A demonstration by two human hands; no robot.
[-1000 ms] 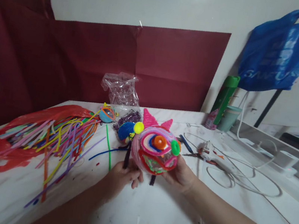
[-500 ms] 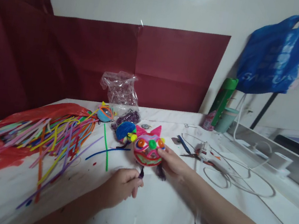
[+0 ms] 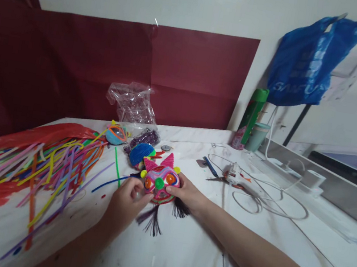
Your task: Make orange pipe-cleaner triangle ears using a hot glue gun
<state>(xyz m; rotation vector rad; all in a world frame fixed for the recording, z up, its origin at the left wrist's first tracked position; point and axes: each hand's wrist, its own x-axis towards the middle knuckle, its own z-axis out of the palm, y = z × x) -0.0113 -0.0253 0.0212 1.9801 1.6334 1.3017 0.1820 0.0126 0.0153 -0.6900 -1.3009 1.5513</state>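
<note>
A pink cat-like face ornament (image 3: pixel 158 183) with pointed ears, orange eyes, a green nose and dark tassels (image 3: pixel 153 223) is tilted just above the white table. My right hand (image 3: pixel 186 193) grips its right edge, thumb on the front. Beside its lower left edge is my left hand (image 3: pixel 129 198), thumb and fingers curled near each other; whether anything is between them is hidden. Directly behind the ornament lies a blue round piece (image 3: pixel 141 154).
Colourful pipe cleaners (image 3: pixel 58 164) lie on a red bag (image 3: pixel 43 130) at left. A glue gun (image 3: pixel 235 174), scissors (image 3: pixel 218 179), a blue cutter (image 3: pixel 210 166) and a looping cable are on the right. Farther back stand a green can (image 3: pixel 252 113) and a cup (image 3: pixel 258 137).
The ornament has turned and tilted in my right hand. My left hand has left the tassel and moved up to the ornament's left side. The camera view has shifted right.
</note>
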